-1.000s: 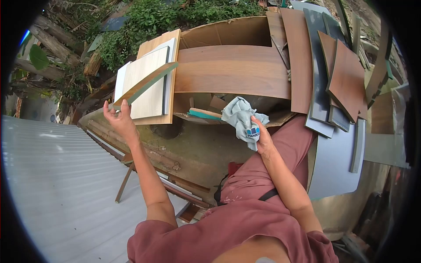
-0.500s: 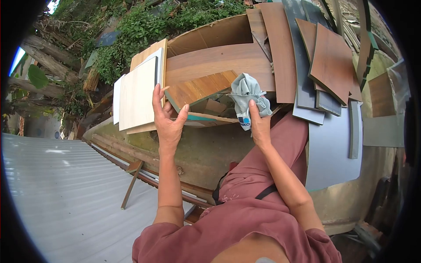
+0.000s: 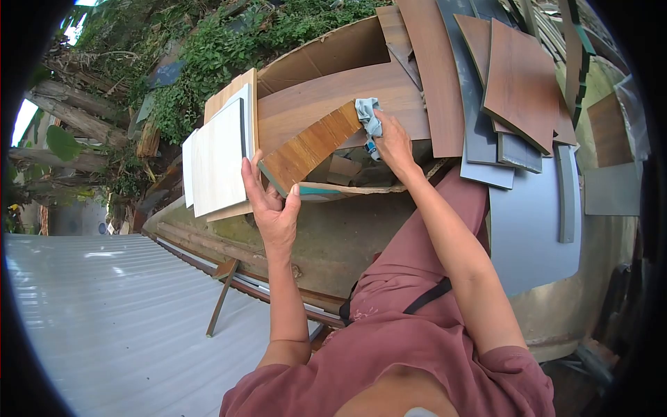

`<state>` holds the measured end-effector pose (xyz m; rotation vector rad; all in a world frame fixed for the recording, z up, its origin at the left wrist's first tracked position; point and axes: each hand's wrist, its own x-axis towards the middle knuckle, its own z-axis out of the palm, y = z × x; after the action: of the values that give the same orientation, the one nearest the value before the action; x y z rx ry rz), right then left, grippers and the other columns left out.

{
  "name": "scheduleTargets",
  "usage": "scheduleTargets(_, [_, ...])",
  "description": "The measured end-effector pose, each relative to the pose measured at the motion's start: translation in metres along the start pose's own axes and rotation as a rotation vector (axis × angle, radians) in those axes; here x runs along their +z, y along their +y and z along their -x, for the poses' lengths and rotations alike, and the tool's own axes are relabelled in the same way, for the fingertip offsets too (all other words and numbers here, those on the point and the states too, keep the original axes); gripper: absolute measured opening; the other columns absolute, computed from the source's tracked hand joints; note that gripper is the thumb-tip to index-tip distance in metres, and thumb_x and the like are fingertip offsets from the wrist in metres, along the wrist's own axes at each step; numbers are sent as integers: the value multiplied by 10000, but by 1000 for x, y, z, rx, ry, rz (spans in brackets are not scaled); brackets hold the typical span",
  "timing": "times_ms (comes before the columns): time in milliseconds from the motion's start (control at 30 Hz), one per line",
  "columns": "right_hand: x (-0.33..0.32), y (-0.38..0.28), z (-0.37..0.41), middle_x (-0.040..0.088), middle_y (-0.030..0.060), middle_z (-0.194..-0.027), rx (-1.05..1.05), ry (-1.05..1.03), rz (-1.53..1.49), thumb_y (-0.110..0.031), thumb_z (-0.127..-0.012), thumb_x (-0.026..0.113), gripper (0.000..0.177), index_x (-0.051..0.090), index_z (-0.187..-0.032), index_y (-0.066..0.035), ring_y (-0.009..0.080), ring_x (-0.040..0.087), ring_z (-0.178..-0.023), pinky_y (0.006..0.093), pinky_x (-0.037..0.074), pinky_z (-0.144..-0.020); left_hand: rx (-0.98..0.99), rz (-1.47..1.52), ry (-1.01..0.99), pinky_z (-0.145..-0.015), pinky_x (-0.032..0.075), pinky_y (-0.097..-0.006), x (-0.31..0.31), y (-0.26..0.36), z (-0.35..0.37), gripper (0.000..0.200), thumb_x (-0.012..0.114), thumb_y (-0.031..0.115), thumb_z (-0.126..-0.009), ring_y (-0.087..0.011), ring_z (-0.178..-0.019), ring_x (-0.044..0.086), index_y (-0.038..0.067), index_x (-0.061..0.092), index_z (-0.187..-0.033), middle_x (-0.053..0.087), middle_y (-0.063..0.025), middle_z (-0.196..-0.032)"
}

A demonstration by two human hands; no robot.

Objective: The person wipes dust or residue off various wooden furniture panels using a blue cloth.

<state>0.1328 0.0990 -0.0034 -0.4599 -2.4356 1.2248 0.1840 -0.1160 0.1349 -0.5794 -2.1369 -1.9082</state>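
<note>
A short wood-grain board [image 3: 313, 144] is tilted in front of me, its near left end gripped in my left hand [image 3: 276, 217]. The thumb lies along the board's lower edge while the fingers go up around its left end. At the board's far right end, my right hand [image 3: 394, 147] clutches a crumpled pale blue-grey cloth [image 3: 368, 117] and presses it against the board. Below the board is an open cardboard box [image 3: 326, 52], with scraps visible inside.
Several pale panels [image 3: 221, 156] lean at the box's left side. To the right, brown boards [image 3: 521, 83] overlap dark ones above a grey-blue sheet [image 3: 531, 236]. Corrugated metal sheeting [image 3: 104, 299] fills the lower left. Green plants [image 3: 208, 62] and logs [image 3: 83, 104] stand beyond.
My right hand has moved up and left, bringing the cloth onto the board's far end. The left hand keeps hold of the board, and the view has shifted slightly.
</note>
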Motion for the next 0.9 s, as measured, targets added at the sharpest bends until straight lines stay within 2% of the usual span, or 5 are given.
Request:
scheduleTargets(200, [-4,-3,4,535,154,-985,-66,-10,38,-40,-731,584,494,513,-1204,-161,353,540,-965,435,442,-815,-306,420,215,-981,417,-382,5,-21,-3,538,584,88,-865,-220,-1123,506,32,318,-1330,451,-138,-1261])
scheduleTargets(467, [-24,-41,21,540,132,-1106,-44,58,-234,-28,-776,580,481,501,-1244,-106,309,554,-1000,372,442,-840,-392,241,197,-931,441,-338,3,-7,-2,369,580,159,-893,-173,-1036,555,5,464,-1208,560,-94,-1130])
scheduleTargets(633, [-67,-149,58,515,114,-1127,-758,-142,-276,-10,-671,663,519,569,-1149,-187,300,536,-1024,387,453,-856,-366,47,67,-877,421,-271,-1,-5,6,339,579,104,-893,-128,-994,537,-27,488,-1193,559,-65,-1135])
scheduleTargets(700, [-59,-153,62,525,85,-1088,-897,-15,-207,18,-659,630,507,576,-1115,-196,271,535,-957,355,472,-775,-241,-157,-20,-886,403,-254,-2,3,6,350,570,86,-894,-129,-999,531,-37,481,-1209,556,-79,-1143])
scheduleTargets(900, [-29,-65,14,537,130,-1108,-471,83,-35,-18,-717,625,481,538,-1166,-167,339,539,-1006,404,465,-817,-364,64,6,-889,403,-249,-13,-11,15,390,587,115,-892,-124,-1013,520,-30,473,-1236,556,-76,-1143])
